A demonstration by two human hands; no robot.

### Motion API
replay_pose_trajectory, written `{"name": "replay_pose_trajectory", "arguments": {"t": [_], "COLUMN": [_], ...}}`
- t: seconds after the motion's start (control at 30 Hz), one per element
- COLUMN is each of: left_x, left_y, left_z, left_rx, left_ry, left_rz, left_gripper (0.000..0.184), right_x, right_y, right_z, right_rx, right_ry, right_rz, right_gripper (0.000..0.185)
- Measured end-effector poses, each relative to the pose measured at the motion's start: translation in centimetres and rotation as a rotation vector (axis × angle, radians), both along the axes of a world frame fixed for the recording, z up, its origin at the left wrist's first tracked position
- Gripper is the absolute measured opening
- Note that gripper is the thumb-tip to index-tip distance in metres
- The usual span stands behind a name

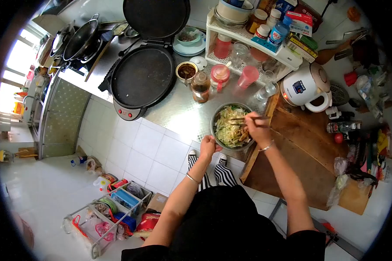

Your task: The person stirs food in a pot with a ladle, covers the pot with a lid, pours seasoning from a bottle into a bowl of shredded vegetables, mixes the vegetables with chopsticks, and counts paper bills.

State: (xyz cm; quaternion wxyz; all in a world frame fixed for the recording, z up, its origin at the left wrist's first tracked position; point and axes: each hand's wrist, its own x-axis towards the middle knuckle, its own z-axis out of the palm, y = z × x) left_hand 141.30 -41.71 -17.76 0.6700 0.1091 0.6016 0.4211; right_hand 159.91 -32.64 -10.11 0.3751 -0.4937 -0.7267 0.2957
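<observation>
A round metal bowl (213, 118) stands at the front edge of the steel counter. It is filled with shredded pale and green vegetables (230, 126), with some browner pieces on the right side. My left hand (209, 147) is closed on the bowl's near left rim. Over the right part of the bowl, my right hand (258, 129) grips chopsticks (237, 119), whose tips reach into the vegetables. The fingers of this hand are slightly blurred.
Behind the bowl stand a brown bottle (201, 87), a pink-lidded jar (220, 76) and a bowl of dark sauce (187, 71). An electric griddle (141, 76) lies open at left. A white kettle (302, 87) stands right, by a wooden board (300, 161). A crowded white rack (252, 41) rises behind.
</observation>
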Motion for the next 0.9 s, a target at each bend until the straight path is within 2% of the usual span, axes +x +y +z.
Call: {"name": "replay_pose_trajectory", "arguments": {"t": [0.07,0.13,0.2,0.23,0.27,0.3,0.37,0.43,0.47,0.6,0.7,0.73,0.87,0.9], "left_x": [0.1,0.3,0.4,0.5,0.5,0.5,0.7,0.7,0.8,1.1,1.5,1.7,1.9,1.9], "left_y": [-0.2,-0.1,-0.6,-0.7,-0.5,-0.6,-0.8,-0.8,-0.8,-1.3,-1.3,-1.7,-1.8,-1.9], "left_z": [0.2,-0.1,-0.5,-0.7,-0.7,-0.5,0.2,0.7,0.9,1.2,0.1,0.0,0.2,0.3], "left_rx": [0.001,0.006,0.005,0.012,0.024,0.025,-0.013,-0.001,0.006,-0.002,0.009,0.005,0.017,0.024], "left_ry": [-0.022,-0.022,-0.020,-0.023,-0.029,-0.028,-0.025,-0.050,-0.072,-0.075,-0.069,-0.070,-0.138,-0.143], "left_rz": [-0.008,-0.007,-0.006,0.013,0.034,0.034,0.028,0.040,0.051,0.065,0.102,0.096,0.150,0.150], "left_gripper": [0.017,0.017,0.016,0.016,0.016,0.016,0.016,0.016,0.017,0.016,0.013,0.013,0.012,0.012], "right_x": [-0.7,-0.7,-2.0,-2.3,-2.7,-1.6,0.0,0.2,0.4,-0.3,-1.2,-1.8,0.6,2.9], "right_y": [0.6,2.1,2.0,1.6,0.5,0.8,0.8,0.5,1.0,3.5,1.0,0.1,0.7,2.4], "right_z": [4.4,1.7,-1.4,-1.7,-1.9,-3.6,-3.3,3.6,3.8,-2.9,-4.4,-2.4,3.0,-1.0], "right_rx": [-0.279,-0.255,0.012,-0.042,0.056,-0.037,-0.126,0.120,-0.182,0.118,-0.080,0.082,0.065,0.008], "right_ry": [0.250,0.258,0.062,-0.081,0.016,0.101,0.183,-0.029,0.077,-0.030,-0.017,0.070,0.047,-0.013], "right_rz": [-0.148,-0.165,-0.150,-0.144,-0.123,-0.035,0.044,0.048,-0.069,-0.150,-0.018,0.025,-0.076,-0.159], "right_gripper": [0.011,0.013,0.014,0.009,0.008,0.009,0.010,0.015,0.014,0.020,0.015,0.013,0.014,0.016]}}
